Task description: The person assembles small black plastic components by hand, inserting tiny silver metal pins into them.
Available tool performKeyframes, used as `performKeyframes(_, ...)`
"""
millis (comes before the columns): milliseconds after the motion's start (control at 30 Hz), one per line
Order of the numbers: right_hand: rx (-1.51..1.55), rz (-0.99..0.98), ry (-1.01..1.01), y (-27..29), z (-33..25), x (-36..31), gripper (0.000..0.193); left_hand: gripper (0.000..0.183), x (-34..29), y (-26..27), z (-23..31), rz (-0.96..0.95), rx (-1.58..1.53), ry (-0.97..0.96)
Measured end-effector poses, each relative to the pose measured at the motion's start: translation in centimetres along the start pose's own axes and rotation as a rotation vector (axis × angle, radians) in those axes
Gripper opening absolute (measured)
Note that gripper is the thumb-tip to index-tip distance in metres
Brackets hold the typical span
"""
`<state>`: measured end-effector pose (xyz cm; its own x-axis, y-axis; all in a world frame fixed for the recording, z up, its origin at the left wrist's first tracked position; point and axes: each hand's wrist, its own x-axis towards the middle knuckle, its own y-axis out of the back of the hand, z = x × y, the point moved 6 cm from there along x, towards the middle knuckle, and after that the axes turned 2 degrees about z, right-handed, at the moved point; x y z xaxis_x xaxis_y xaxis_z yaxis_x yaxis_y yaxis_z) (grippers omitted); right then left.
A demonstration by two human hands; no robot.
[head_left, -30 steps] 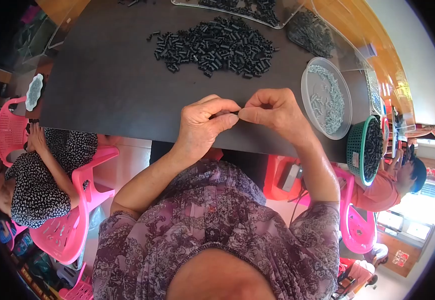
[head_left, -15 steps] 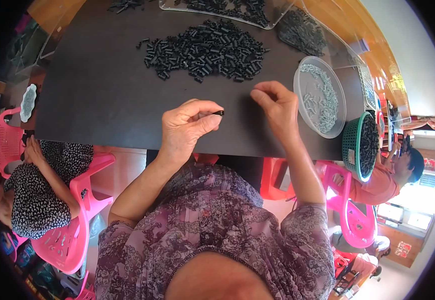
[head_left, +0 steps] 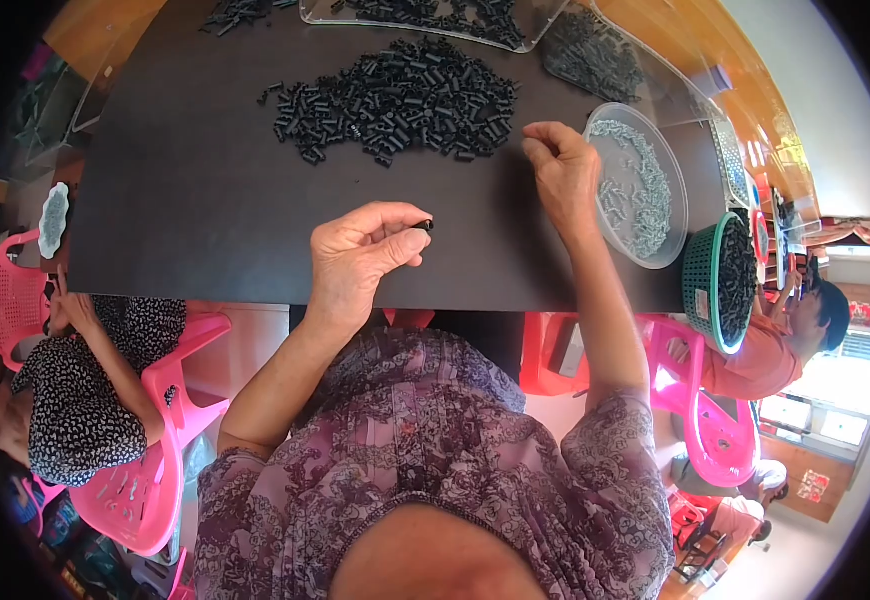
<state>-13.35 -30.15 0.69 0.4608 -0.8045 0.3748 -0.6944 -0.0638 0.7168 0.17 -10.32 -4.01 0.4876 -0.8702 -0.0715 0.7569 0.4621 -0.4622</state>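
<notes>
Between thumb and forefinger of my left hand [head_left: 355, 260] is a small black plastic piece [head_left: 424, 226], held over the near part of the dark table. My right hand [head_left: 567, 185] is raised between the black pile and a round clear tray [head_left: 683, 205]. Its thumb and forefinger are pinched together; whatever they may hold is too small to make out. Inside the tray lie many tiny silvery pieces [head_left: 653, 190], like springs or screws. Beyond my hands spreads a large pile of small black cylindrical parts [head_left: 405, 105].
A green basket [head_left: 700, 290] full of black parts stands at the table's right edge. Clear bins [head_left: 525, 48] of black parts line the far side. One person [head_left: 85, 385] sits at the left, another [head_left: 780, 345] at the right, near pink plastic chairs [head_left: 150, 490].
My right hand has moved farther out and slightly right, still pinched. The left hand, with its black piece, has shifted a little left. The whole view has also shifted slightly.
</notes>
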Motion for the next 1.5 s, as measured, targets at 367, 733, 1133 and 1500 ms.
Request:
performKeyframes(367,-0.215,-0.054,0.293,-1.5,-0.8,-0.3,0.016,0.017,0.1,0.0,-0.1,-0.014,-0.017,0.012)
performKeyframes(733,-0.131,-0.110,0.299,-1.5,-1.3,-0.6,0.016,0.017,0.0,0.0,0.0,-0.012,0.032,0.026)
performKeyframes(1133,0.384,-0.237,-0.132,0.3,-4.6,-4.2,0.013,0.016,0.4,-0.7,0.1,0.022,-0.044,0.124)
performKeyframes(1500,0.439,-0.326,0.206,0.1,-9.5,-5.3,0.016,0.016,0.2,-0.9,0.2,0.023,-0.144,0.123)
